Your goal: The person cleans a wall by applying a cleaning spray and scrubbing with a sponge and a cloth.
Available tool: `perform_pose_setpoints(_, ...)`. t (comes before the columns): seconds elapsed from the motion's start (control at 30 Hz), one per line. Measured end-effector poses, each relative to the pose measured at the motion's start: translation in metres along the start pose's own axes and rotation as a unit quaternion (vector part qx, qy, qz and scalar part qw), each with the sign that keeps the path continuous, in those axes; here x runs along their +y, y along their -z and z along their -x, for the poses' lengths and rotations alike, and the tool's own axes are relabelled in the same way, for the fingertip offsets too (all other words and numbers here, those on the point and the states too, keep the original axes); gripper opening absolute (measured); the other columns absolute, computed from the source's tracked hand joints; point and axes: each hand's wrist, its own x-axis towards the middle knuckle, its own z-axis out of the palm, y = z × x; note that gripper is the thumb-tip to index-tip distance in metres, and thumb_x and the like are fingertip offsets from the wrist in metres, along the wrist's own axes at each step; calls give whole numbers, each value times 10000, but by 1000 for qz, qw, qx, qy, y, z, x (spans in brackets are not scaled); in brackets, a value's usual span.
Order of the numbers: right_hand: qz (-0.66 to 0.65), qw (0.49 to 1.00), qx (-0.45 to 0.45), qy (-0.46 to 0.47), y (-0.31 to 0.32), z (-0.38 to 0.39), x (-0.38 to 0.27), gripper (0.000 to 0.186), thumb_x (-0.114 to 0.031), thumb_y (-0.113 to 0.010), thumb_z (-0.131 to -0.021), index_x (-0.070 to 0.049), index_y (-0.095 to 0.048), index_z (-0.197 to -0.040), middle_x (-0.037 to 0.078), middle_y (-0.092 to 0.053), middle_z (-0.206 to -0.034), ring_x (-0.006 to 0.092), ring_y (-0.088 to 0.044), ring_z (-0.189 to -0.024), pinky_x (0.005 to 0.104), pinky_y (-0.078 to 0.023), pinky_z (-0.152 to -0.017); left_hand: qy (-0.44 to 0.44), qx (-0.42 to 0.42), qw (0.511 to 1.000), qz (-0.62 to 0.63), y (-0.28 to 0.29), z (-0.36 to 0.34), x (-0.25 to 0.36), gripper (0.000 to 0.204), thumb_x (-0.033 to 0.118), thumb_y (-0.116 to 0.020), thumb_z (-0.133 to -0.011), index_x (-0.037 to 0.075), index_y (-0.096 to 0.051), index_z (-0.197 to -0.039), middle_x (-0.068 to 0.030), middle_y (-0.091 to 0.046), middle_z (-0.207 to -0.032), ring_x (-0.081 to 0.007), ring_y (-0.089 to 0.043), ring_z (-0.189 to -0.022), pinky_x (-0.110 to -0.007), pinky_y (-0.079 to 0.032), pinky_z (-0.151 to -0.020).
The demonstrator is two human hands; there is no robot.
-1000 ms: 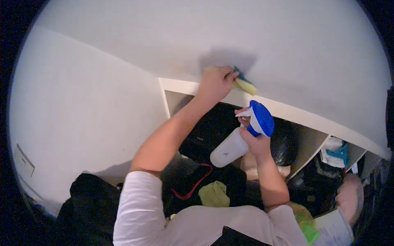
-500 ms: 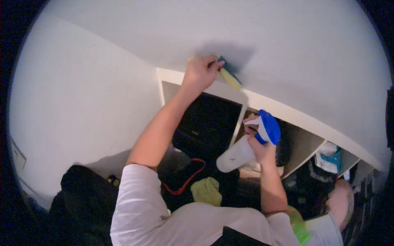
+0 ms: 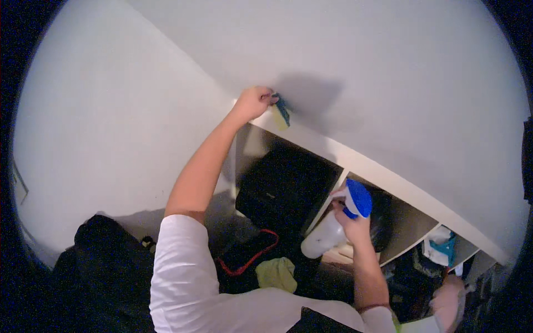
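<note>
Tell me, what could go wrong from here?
The sponge has its dark side toward the wall, which it might scuff. The left hand pinches just one end, so it could slip. The right hand holds the spray bottle tilted before the shelf unit; a stray squirt might wet it.

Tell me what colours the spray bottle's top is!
The top is blue and white. It shows best in the head view.

Yellow sponge [image 3: 282,115], blue-white sprayer [image 3: 328,233]
</note>
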Motion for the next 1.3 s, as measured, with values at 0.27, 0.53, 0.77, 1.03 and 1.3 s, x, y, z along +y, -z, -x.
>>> perform_pose_setpoints(0.27,-74,991,-97,57,-45,-35,-9,494,26,-566,-680,-50,-461,-1156,71,-541,-1062,176,-514,-1039,317,-456,-845,22,99,981,-167,20,-9,-53,236,257,-596,-782,24,-607,-745,-179,-580,-675,-321,-583,-614,-393,-443,-568)
perform_pose_setpoints(0.53,-160,979,-124,30,-67,-39,-1,438,30,-580,-693,-33,-506,-1121,62,-567,-1047,152,-546,-987,307,-475,-831,123,158,975,-99,10,5,-66,220,211,-579,-791,13,-586,-695,-194,-564,-634,-309,-568,-571,-384,-437,-553)
perform_pose_setpoints(0.77,-61,989,-102,91,-80,-84,4,280,-17,-613,-691,-36,-589,-969,41,-616,-932,117,-583,-843,263,-469,-747,129,164,976,-68,-2,13,-67,246,225,-596,-787,5,-586,-678,-178,-551,-592,-279,-525,-500,-359,-420,-523)
perform_pose_setpoints(1.03,48,991,-8,122,-96,-108,-16,252,-112,-661,-654,-24,-576,-874,78,-630,-781,153,-605,-712,290,-480,-688,63,135,988,29,-12,28,-22,255,239,-604,-803,3,-618,-708,-79,-599,-588,-110,-551,-544,-265,-432,-534)
perform_pose_setpoints(1.3,-43,986,-113,114,-70,-79,18,492,78,-591,-702,10,-454,-1170,121,-562,-1090,197,-554,-1020,332,-442,-877,56,158,986,9,-8,23,-31,250,235,-592,-808,-4,-631,-746,-98,-608,-621,-136,-564,-573,-271,-451,-577)
